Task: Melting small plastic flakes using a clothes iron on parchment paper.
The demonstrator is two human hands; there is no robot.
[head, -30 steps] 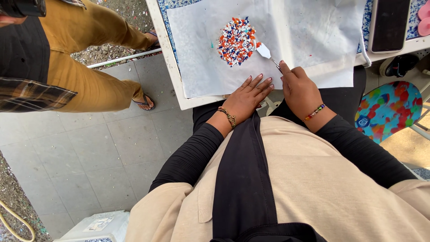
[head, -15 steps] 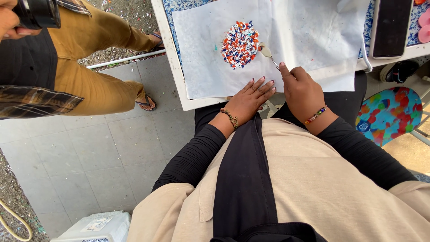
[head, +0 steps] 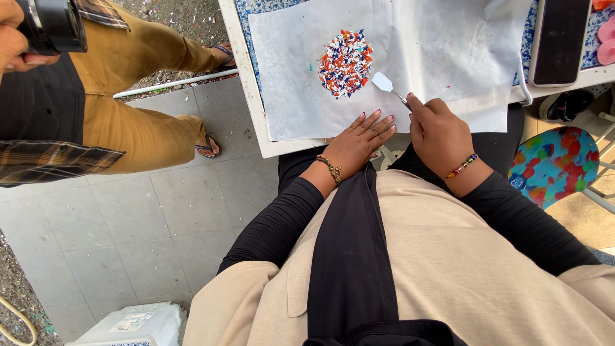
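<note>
Since a second earlier, the small spatula (head: 389, 86) had lifted off the chip pile (head: 346, 62) and sat just right of it. The right hand (head: 441, 131) kept a closed grip on its handle; the left hand (head: 360, 139) lay flat and open on the white paper (head: 442, 45). Chips were already gathered into a tidy round heap, with a few strays left. The paper covered a patterned tabletop (head: 246, 70) with a dark phone (head: 561, 40) on it; paved floor (head: 134, 237) below, a bystander's tan trousers (head: 134, 109) left, a colourful stool (head: 556, 163) right.
</note>
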